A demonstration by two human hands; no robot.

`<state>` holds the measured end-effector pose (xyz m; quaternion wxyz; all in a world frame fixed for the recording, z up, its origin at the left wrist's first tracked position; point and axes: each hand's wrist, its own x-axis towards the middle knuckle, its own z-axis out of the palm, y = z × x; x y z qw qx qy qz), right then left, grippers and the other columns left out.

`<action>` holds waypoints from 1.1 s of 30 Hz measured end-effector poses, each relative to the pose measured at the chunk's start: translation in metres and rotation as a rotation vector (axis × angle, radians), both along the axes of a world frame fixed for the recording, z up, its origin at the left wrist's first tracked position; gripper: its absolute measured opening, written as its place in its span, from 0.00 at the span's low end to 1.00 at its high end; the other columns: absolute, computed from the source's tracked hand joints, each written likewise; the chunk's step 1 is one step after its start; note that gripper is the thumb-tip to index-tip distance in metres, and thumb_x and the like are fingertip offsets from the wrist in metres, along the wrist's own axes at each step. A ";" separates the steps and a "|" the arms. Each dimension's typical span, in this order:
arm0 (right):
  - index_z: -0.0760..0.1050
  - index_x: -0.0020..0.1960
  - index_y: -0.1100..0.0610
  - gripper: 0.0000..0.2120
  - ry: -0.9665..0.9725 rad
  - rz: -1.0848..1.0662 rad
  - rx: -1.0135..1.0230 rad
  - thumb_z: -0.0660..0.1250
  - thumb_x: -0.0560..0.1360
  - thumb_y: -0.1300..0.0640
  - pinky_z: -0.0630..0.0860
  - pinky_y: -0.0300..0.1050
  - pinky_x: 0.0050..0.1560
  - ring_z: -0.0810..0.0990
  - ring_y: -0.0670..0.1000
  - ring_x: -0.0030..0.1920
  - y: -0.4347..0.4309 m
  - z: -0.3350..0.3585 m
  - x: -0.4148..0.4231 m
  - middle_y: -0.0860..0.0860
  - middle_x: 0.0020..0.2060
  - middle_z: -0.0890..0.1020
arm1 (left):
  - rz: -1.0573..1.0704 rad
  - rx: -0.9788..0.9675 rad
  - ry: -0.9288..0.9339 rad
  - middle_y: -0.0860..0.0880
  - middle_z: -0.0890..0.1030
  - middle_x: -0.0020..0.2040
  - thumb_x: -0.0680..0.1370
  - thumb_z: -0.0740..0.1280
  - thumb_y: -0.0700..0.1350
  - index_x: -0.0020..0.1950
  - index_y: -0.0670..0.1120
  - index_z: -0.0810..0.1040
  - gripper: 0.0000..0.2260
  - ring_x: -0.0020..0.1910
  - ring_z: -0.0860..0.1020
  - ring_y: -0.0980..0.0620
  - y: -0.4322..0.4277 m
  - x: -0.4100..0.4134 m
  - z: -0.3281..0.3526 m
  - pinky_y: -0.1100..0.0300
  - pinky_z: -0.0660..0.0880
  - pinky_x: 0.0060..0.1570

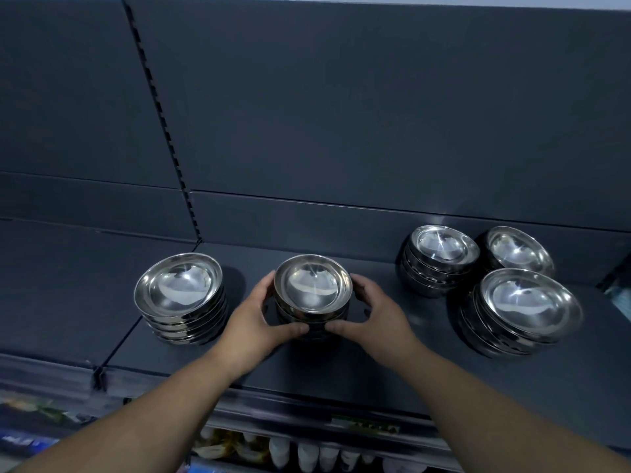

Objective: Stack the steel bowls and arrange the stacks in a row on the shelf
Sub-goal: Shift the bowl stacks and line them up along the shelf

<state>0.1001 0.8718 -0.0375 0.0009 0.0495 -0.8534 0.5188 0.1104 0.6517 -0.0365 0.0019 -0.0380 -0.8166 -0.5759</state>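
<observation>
- Head view: a dark grey shelf (341,367) carries five stacks of steel bowls, all standing rim up.
- The middle stack (312,291) stands on the shelf between the two hands, with its top bowl clear above the fingers.
- The left hand (254,322) curls round the stack's left side: the thumb lies along the near lower edge and the fingers wrap behind the rim on the far left.
- The right hand (377,315) mirrors it on the right side, thumb along the near lower edge and fingers curved round the far right of the stack.
- The two thumb tips almost meet in front of the stack, low down near the shelf surface.
- The left stack (181,298) stands apart to the left of the left hand, near the seam between shelf sections, untouched.
- To the right, well apart from the right hand, three more stacks cluster together: the back stack (440,259), the far right stack (517,250) behind, and the front right stack (522,310) nearest the shelf edge.
- Both forearms reach up from the lower corners of the frame.
- Below the shelf edge, blurred packaged goods (307,452) show on a lower level.
</observation>
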 end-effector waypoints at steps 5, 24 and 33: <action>0.68 0.65 0.39 0.39 0.012 0.010 -0.039 0.82 0.60 0.54 0.67 0.31 0.60 0.73 0.39 0.65 -0.001 0.003 -0.002 0.40 0.62 0.77 | 0.014 0.028 0.010 0.60 0.77 0.64 0.55 0.79 0.56 0.72 0.56 0.66 0.47 0.65 0.73 0.64 0.001 0.002 0.001 0.55 0.67 0.71; 0.67 0.66 0.43 0.41 -0.024 0.030 -0.088 0.82 0.61 0.63 0.70 0.22 0.52 0.76 0.36 0.59 -0.004 -0.003 -0.003 0.37 0.58 0.77 | 0.040 -0.037 -0.005 0.60 0.77 0.60 0.61 0.82 0.38 0.73 0.53 0.65 0.45 0.63 0.74 0.62 0.001 0.000 -0.004 0.64 0.67 0.67; 0.68 0.70 0.47 0.43 -0.016 0.023 -0.060 0.83 0.60 0.52 0.71 0.40 0.66 0.74 0.41 0.64 -0.002 0.007 -0.003 0.41 0.63 0.77 | -0.005 0.133 -0.055 0.58 0.76 0.65 0.60 0.82 0.49 0.76 0.52 0.60 0.50 0.64 0.74 0.65 -0.001 0.000 0.005 0.59 0.69 0.68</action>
